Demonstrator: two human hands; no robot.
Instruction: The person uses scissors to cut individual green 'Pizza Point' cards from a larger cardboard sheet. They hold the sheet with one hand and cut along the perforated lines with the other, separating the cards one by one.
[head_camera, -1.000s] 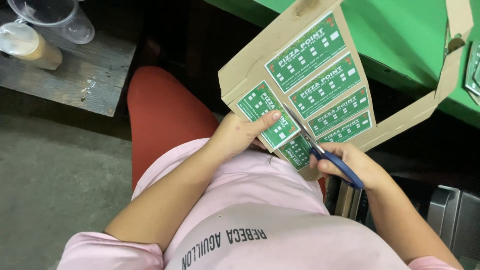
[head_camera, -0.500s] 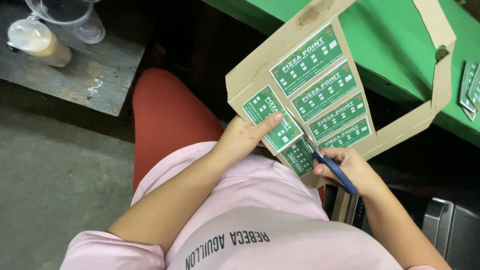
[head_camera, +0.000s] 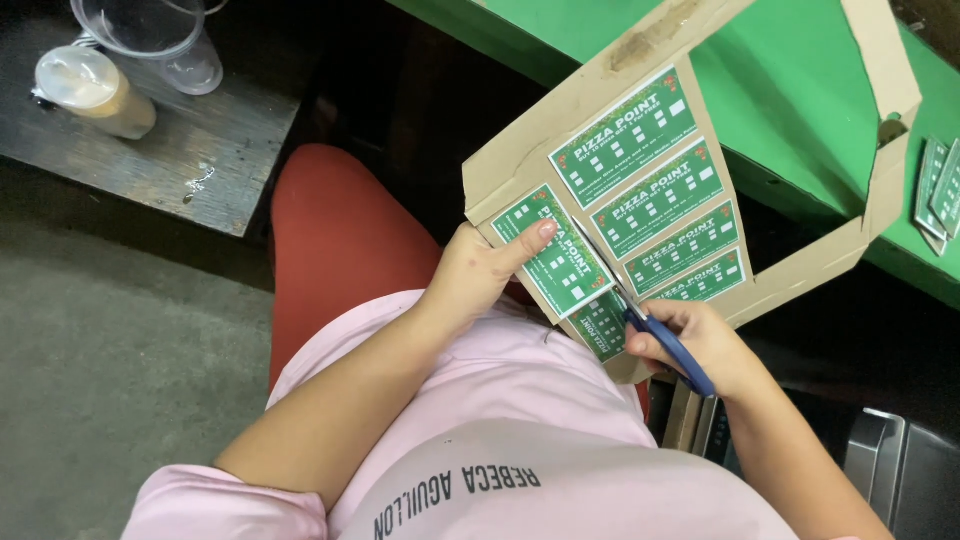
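Nearest, at six o'clock: a pink shirt (head_camera: 520, 440) and, beyond it at nine o'clock, a red trouser leg (head_camera: 335, 250).

Just past the shirt, at centre: left hand (head_camera: 478, 275) clamped on the lower left edge of a brown cardboard sheet (head_camera: 560, 150), thumb pressed flat on a green printed card (head_camera: 555, 255) still joined to the sheet.

At four o'clock from that hand: right hand (head_camera: 700, 345) closed round the blue handles of a pair of scissors (head_camera: 640, 315), blades pointing toward eleven o'clock and set into the cardboard between the thumbed card and a column of four more green cards (head_camera: 660, 195). Hands near each other, not touching, the sheet spanning between them.

Sheet held up tilted, its far part cut out into an open frame (head_camera: 890, 130) running toward two o'clock.

Behind the sheet, from twelve to three o'clock: a green table (head_camera: 800, 90), with a small pile of loose cards (head_camera: 938, 190) at its right edge.

Farther off at ten o'clock: a dark wooden bench (head_camera: 150, 150) carrying a lidded cup with a pale drink (head_camera: 95, 90) and, just beside it, a clear plastic cup (head_camera: 150, 30).

At five o'clock, low: a grey metal object (head_camera: 890, 470), kind unclear.
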